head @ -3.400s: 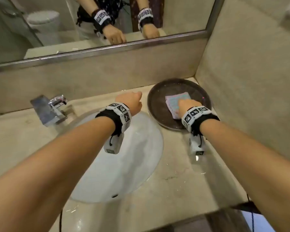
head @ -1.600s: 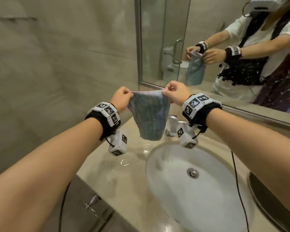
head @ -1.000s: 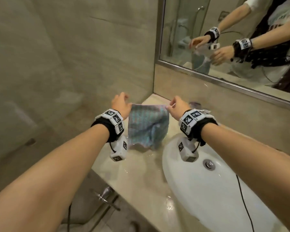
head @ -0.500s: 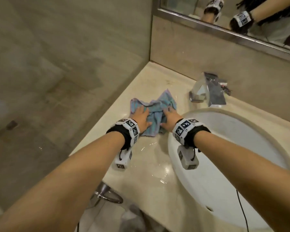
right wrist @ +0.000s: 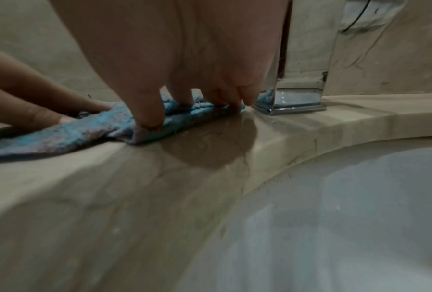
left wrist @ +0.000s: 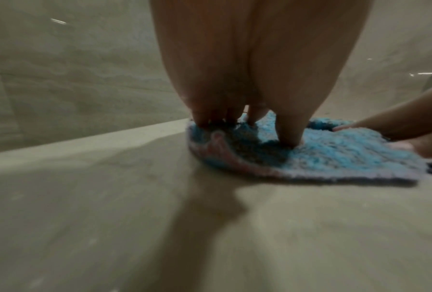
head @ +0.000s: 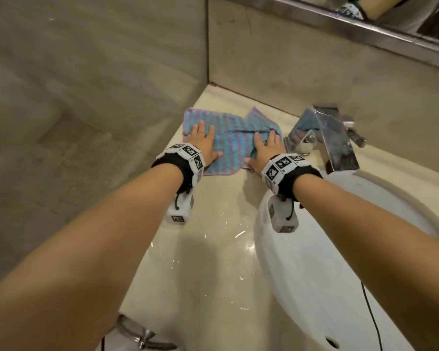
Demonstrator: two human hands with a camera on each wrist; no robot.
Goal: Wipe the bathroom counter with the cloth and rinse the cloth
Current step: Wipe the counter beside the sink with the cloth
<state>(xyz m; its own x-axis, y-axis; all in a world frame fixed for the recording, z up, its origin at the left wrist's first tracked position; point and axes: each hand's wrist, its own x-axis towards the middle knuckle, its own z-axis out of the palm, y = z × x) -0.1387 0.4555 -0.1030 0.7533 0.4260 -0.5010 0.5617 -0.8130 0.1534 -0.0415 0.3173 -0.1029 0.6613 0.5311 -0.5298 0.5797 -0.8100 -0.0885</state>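
Cloth (head: pixel 228 140) now spread wider than half a second ago, when it sat bunched between my hands; it lies flattened on the counter (head: pixel 213 249) near the back corner, one flap folded up toward the wall. It has also moved farther back from the basin (head: pixel 340 262).

My left hand (head: pixel 204 141) rests palm-down on the cloth's left part, fingers (left wrist: pixel 288 136) straight and spread, tips pressing into the pile, nothing gripped. My right hand (head: pixel 265 148) lies flat on the right part, fingers (right wrist: pixel 148 120) extended and pressing down, likewise gripping nothing (its outer fingers sit just beside the base of the faucet (head: pixel 325 138)). Both wrists angled down, forearms reaching forward over the counter.

Cloth: blue and pink striped, fluffy pile in the wrist views. Water film glints on the counter in front of it.

Writing: none legible. The wrist bands (head: pixel 188 158) carry black-and-white square marker patterns only.
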